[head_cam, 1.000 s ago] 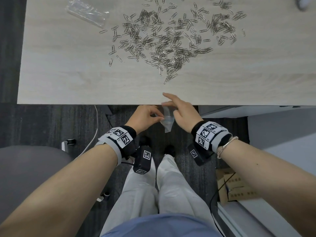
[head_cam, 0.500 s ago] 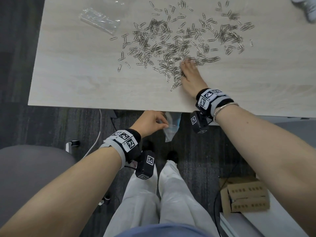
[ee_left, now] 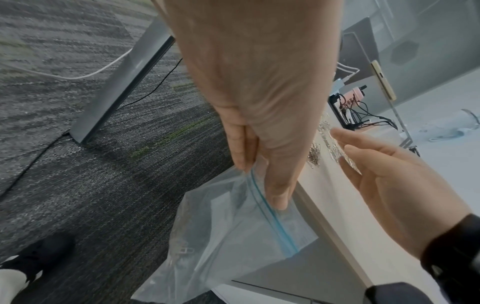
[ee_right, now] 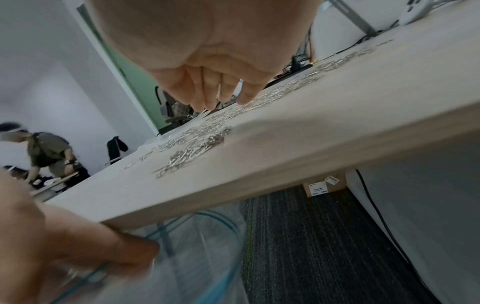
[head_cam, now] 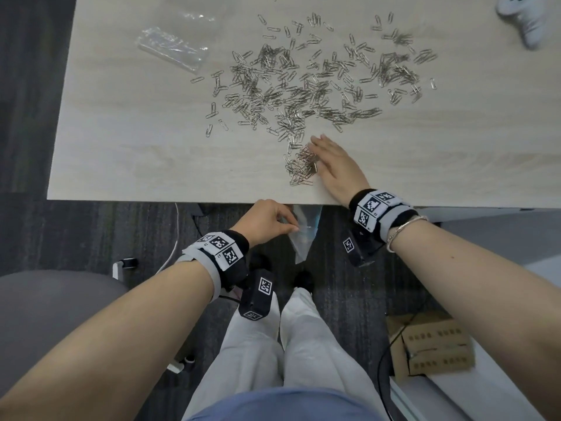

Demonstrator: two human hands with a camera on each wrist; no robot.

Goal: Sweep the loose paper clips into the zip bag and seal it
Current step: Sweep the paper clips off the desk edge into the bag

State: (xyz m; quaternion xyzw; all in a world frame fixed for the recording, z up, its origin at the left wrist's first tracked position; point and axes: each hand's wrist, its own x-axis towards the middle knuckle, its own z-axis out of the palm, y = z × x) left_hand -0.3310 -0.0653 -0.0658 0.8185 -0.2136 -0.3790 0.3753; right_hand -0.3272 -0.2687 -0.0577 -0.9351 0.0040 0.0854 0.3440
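Dragged nearer the table (head_cam: 121, 165) edge, right hand (head_cam: 335, 168) lies flat behind paper clips (head_cam: 300, 170); left hand (head_cam: 267, 221) pinches zip bag (head_cam: 303, 235).

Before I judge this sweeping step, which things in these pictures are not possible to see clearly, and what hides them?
- zip bag mouth, head view: tucked under the table edge; its opening is hidden.
- Bag contents, left wrist view: a few clips seem visible through the film; the count is unreadable.
- right hand fingertips, head view: whether they touch the small clip pile is unclear.
- paper clips, right wrist view: motion-blurred.
- white object, head view: cut off by the edge.
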